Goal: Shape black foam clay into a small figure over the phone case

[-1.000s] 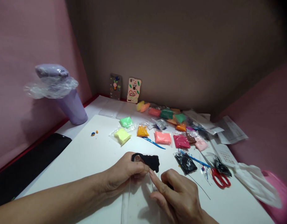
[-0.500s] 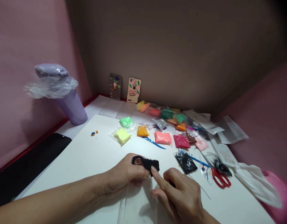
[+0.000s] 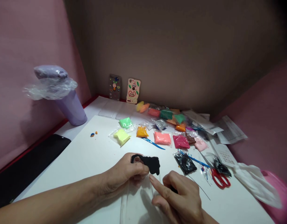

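A: Say the black layer (image 3: 152,164) is the centre of a clock, twelve pointing away from the person. What is it on?

B: The far end of a clear case (image 3: 138,202), which runs from there down towards six o'clock over the white surface (image 3: 82,155).

A: And the left hand (image 3: 124,172)?

B: At about eight o'clock, gripping that end of the case. The thumb lies over the front, just beside the black; the other fingers are mostly hidden.

A: The right hand (image 3: 181,196)?

B: Between four and five, index finger stretched out and the rest curled in. Something dark shows inside the curl, but I can't tell what it is or whether it's being gripped.

A: Is that fingertip touching the black?

B: It's just below the lower edge, near the left thumb. I can't make out whether it touches the case.

A: What's around them?

B: A black packet (image 3: 185,163) at three, with red-handled scissors (image 3: 220,179) beyond it. A coral packet (image 3: 162,138) at one, a magenta one (image 3: 181,141) at two, a pale yellow one (image 3: 121,137) at ten. A curved blue tool (image 3: 153,143) lies at twelve.

A: Farther off?

B: Two decorated cases (image 3: 133,91) leaning on the wall around eleven, and a purple cup (image 3: 72,107) at ten.
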Available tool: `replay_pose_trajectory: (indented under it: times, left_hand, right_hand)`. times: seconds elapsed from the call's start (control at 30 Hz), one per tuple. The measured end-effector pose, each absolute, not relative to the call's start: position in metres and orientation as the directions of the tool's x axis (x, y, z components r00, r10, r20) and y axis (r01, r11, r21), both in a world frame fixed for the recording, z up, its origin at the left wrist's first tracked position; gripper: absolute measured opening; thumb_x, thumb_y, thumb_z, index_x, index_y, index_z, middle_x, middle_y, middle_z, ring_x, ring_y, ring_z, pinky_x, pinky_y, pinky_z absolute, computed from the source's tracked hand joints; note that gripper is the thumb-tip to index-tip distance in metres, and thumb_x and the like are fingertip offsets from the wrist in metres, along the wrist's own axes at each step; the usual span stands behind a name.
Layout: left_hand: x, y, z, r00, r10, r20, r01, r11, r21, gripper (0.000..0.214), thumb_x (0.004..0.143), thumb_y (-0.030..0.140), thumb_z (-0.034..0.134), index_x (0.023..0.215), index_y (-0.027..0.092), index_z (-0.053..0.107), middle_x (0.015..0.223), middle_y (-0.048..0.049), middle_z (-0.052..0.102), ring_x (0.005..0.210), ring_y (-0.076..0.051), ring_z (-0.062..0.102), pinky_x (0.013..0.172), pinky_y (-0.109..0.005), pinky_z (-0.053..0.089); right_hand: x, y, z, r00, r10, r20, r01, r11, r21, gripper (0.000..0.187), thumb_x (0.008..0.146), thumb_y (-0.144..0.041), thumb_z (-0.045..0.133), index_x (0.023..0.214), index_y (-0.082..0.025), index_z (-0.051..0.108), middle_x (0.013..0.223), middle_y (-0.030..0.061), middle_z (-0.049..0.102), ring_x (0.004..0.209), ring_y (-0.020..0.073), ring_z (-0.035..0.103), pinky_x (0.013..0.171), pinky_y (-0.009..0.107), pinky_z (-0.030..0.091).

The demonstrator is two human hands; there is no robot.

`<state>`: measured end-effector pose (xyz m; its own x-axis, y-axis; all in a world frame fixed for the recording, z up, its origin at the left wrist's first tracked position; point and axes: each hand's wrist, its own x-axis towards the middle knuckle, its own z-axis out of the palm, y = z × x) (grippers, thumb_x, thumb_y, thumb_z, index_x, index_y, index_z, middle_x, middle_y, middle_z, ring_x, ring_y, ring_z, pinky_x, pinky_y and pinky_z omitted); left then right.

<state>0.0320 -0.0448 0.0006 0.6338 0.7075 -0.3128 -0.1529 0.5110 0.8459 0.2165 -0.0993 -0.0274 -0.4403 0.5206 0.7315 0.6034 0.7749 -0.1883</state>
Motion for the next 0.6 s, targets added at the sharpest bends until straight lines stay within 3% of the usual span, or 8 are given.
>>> replay_pose_trajectory:
  times: [0.23,0.6]
  left_hand:
    - [0.0326,-0.0449,-0.0029,0.624,0.712,-0.321,-0.119,0.493,0.862,0.021,0.069,0.018,0.055,0.054,0.017,0.040,0.050,0.0057,0.033,0.048,-0.008,0.025,0.046,-0.024,0.022]
    - [0.0325,-0.0448,-0.0017,0.615,0.717,-0.327,-0.139,0.507,0.851,0.023,0.068,0.015,0.053,0.049,0.017,0.039,0.049,0.0052,0.034,0.048,-0.007,0.025,0.045,-0.024,0.019]
  right_hand:
    - [0.2211,-0.0981,-0.0288,-0.387,0.578,0.719,0.670,0.712,-0.212,0.038,0.083,-0.014,0.057,0.120,-0.007,0.058,0.061,0.0028,0.050,0.054,0.0132,0.043,0.046,0.024,0.031]
    - [0.2173,-0.0986,-0.0298,-0.466,0.543,0.699,0.630,0.758,-0.168,0.035,0.087,-0.028,0.057,0.116,-0.010,0.062,0.058,0.0031,0.049,0.052,0.0133,0.041,0.046,0.024,0.030]
